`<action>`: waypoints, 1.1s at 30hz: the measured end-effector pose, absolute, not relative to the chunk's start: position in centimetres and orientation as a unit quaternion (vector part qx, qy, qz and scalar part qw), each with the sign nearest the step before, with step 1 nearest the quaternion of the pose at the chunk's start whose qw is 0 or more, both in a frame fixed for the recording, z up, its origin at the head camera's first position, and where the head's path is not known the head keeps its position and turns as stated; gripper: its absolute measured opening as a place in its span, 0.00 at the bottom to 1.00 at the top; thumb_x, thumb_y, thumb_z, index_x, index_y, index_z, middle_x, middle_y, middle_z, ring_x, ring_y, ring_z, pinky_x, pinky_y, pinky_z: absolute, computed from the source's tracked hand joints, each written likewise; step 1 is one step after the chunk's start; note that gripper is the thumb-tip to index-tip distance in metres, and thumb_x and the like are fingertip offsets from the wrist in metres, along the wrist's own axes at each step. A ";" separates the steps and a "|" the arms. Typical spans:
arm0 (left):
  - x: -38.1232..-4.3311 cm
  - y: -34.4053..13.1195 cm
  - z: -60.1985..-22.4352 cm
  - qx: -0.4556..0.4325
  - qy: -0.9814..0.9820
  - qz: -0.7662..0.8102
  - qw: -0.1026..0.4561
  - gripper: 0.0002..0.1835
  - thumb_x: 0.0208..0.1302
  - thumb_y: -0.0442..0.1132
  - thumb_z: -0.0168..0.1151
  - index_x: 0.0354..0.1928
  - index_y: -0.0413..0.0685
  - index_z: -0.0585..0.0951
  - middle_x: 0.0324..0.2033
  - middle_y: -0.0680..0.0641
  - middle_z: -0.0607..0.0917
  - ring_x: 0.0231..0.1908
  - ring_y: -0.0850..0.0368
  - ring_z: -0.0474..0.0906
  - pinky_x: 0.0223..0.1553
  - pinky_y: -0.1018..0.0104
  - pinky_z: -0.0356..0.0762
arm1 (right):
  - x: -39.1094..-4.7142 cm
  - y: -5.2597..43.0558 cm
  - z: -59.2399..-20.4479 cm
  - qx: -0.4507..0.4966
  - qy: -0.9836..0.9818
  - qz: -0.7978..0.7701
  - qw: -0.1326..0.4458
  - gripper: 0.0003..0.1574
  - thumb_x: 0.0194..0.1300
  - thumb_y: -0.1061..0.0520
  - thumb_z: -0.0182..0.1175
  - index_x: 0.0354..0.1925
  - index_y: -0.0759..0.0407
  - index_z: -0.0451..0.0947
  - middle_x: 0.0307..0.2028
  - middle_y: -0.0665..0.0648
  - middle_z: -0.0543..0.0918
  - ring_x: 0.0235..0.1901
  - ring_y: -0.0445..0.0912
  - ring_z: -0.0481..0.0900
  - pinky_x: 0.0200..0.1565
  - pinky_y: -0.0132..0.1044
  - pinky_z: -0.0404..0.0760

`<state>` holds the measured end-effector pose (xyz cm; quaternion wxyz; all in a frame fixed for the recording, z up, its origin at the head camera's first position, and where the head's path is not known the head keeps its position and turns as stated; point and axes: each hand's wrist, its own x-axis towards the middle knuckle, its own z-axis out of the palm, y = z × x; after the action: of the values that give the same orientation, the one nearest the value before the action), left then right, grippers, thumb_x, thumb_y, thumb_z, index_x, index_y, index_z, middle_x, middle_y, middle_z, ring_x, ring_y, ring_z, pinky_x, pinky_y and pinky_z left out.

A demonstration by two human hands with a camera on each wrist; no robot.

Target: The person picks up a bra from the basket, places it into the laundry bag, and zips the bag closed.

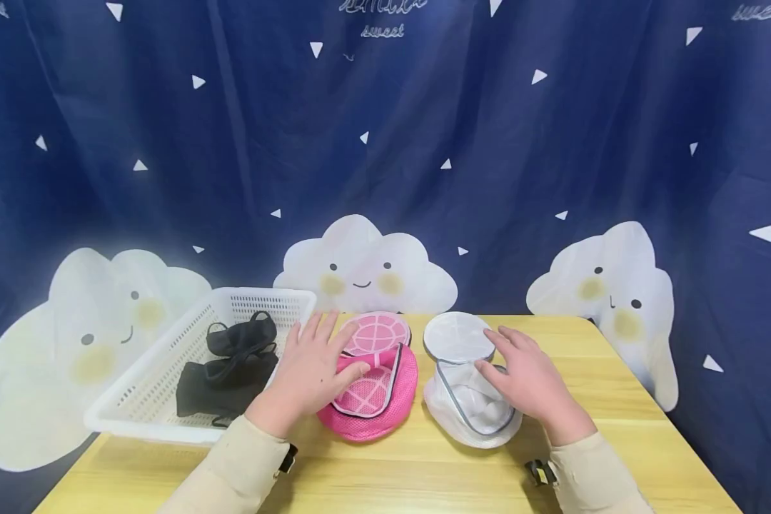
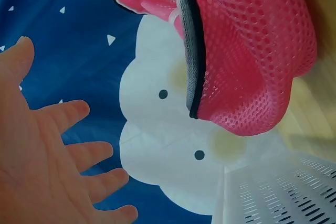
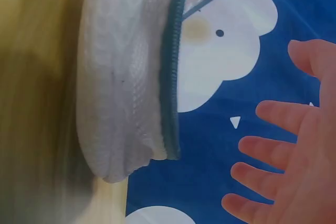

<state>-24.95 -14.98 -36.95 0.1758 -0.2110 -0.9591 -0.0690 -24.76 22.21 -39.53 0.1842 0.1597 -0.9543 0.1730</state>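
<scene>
Two round mesh zip bags stand on the table with their lids folded back. Beside the pink mesh bag (image 1: 401, 403), my left hand (image 1: 315, 364) hovers with fingers spread, overlapping its left edge in the head view. My right hand (image 1: 530, 375) is held over the right side of the white mesh bag (image 1: 446, 410), fingers straight and apart. Both hands hold nothing. In the left wrist view the pink bag (image 2: 241, 51) shows a dark zipper along its opening; the white bag (image 3: 123, 77) has a grey-blue zipper in the right wrist view.
A white plastic basket (image 1: 138, 428) sits at the left of the wooden table (image 1: 385, 485), with black fabric items (image 1: 225, 382) having thin straps inside. Behind the table hangs a dark blue curtain (image 1: 411, 193) with clouds and triangles.
</scene>
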 end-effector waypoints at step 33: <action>-24.6 -17.3 -33.5 -0.180 -0.978 -0.038 0.098 0.42 0.67 0.72 0.50 0.75 0.54 0.67 0.73 0.35 0.63 0.72 0.28 0.54 0.67 0.30 0.53 | -25.3 23.3 -41.6 0.106 -0.979 0.144 0.099 0.34 0.67 0.44 0.62 0.61 0.65 0.77 0.52 0.67 0.79 0.51 0.65 0.79 0.49 0.62 0.77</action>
<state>-24.61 -17.27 -33.53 0.0979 -0.1800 -0.9781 -0.0375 -25.28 23.27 -41.57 0.0989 0.1059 -0.9789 0.1443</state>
